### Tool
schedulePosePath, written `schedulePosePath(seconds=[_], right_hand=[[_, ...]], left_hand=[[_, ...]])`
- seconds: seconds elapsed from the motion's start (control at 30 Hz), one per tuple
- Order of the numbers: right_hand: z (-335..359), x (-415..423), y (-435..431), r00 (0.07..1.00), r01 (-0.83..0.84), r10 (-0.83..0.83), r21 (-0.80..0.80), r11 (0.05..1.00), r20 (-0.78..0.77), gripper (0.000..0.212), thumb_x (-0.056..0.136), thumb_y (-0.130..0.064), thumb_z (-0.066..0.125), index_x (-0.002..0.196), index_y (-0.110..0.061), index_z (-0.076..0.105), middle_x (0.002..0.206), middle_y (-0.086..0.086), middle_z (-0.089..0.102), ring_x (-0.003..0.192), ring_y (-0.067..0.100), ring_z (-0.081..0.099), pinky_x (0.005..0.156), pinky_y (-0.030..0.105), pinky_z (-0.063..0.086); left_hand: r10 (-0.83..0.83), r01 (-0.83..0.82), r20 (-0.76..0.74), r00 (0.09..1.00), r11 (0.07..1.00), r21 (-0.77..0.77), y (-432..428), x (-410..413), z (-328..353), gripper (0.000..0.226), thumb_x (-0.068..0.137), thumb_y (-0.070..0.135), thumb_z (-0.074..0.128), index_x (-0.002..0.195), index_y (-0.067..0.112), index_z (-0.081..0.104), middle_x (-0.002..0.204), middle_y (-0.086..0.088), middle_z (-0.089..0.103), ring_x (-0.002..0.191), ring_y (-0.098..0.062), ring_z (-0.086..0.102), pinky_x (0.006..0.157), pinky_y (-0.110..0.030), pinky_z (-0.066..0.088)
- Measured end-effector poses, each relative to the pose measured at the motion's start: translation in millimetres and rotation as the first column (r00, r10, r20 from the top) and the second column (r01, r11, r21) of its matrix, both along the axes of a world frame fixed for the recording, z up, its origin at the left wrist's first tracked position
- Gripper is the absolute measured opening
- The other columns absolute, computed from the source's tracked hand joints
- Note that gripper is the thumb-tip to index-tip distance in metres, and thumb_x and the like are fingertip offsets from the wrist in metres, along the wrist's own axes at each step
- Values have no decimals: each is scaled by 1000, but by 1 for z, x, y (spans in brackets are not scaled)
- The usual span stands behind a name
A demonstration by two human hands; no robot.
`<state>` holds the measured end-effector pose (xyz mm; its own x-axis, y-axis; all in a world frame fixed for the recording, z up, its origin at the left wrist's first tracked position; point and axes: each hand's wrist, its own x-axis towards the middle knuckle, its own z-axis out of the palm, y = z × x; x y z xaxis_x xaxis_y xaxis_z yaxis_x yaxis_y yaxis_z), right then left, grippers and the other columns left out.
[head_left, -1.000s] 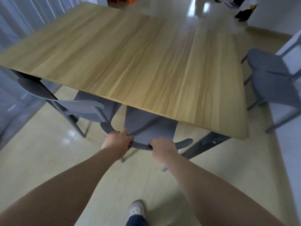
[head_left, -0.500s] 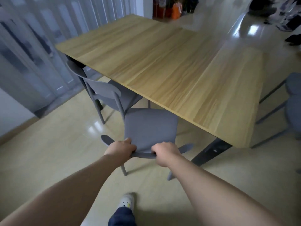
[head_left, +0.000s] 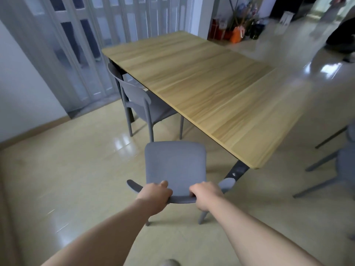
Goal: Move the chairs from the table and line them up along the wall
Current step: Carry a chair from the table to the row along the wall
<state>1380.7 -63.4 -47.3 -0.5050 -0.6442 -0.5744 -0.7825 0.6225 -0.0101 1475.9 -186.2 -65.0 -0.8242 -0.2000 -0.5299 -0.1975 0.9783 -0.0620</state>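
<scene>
Left hand (head_left: 155,194) and right hand (head_left: 206,193) both clamped on the curved top rail of the grey chair (head_left: 175,166), apart from each other, one each side of the rail's middle. Chair: matte blue-grey, squarish rounded seat, thin grey legs, backrest ends flaring out past both hands. It stands on the beige floor (head_left: 67,169), seat fully clear of the table (head_left: 201,83), just off its near corner. Second grey chair (head_left: 142,104) at 11 o'clock, tucked under the table's long edge. More grey chairs (head_left: 342,166) at 3 o'clock, partly cut off. Folding door (head_left: 76,45) at 10 o'clock.
</scene>
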Motion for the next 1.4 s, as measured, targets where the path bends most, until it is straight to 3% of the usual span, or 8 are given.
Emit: schedulePosePath(seconds=[0.47,0.63,0.8,0.9,1.0,1.13,1.27,1.4], right_hand=[[5,92,81,988,153,-152,5,988,-31,40,90,0,41,120,-20,58,126,10,60,118,31,56,76,30,37],[5,140,117,947,322,-322,-22,946,-5,23,89,-1,38,93,-22,46,108,11,56,97,30,54,64,28,34],[-4,164,145,879,475,-471,-219,853,70,32,86,-2,39,110,-13,57,114,14,63,111,33,54,75,30,38],[1,179,151,827,544,-548,-430,721,127,32,87,-8,48,118,-10,54,117,9,63,115,30,52,84,30,38],[8,191,144,658,663,-742,-567,489,130,28,88,-13,49,115,-4,51,117,10,60,112,30,54,86,33,42],[6,201,130,188,887,-867,-459,-52,461,38,91,-15,48,124,4,43,128,20,54,113,35,58,80,33,45],[-5,207,117,-26,953,-772,-217,-211,635,48,92,-16,48,135,-1,34,126,17,58,104,36,63,81,39,52],[-8,211,101,-224,967,-625,90,-239,748,25,94,-19,41,112,-6,51,83,10,61,61,23,59,70,35,50]], left_hand=[[-25,25,-12,1000,1000,5,77,82,1,29,98,13,38,118,11,59,122,-13,49,103,-36,62,81,-41,49],[7,-4,-47,999,998,64,116,121,-2,27,96,3,41,114,8,59,121,-12,48,103,-34,62,75,-38,46],[19,-13,-97,995,998,60,136,134,-1,30,96,3,39,116,8,59,122,-13,48,106,-35,61,82,-39,48],[90,-71,-117,989,985,159,131,137,-4,27,96,9,42,114,11,61,119,-11,51,103,-33,61,84,-39,50],[152,-124,-112,982,966,228,127,139,-2,28,94,14,43,114,15,62,118,-8,55,105,-30,60,86,-38,51],[178,-141,-136,975,959,246,128,143,6,28,92,17,44,112,15,63,117,-8,58,106,-29,60,86,-37,50],[250,-193,-179,952,939,283,126,152,4,27,90,13,45,107,14,66,110,-7,64,101,-29,62,78,-34,50],[291,-218,-174,941,913,345,122,158,4,34,87,5,43,109,17,65,110,-8,67,101,-29,62,73,-31,45]])
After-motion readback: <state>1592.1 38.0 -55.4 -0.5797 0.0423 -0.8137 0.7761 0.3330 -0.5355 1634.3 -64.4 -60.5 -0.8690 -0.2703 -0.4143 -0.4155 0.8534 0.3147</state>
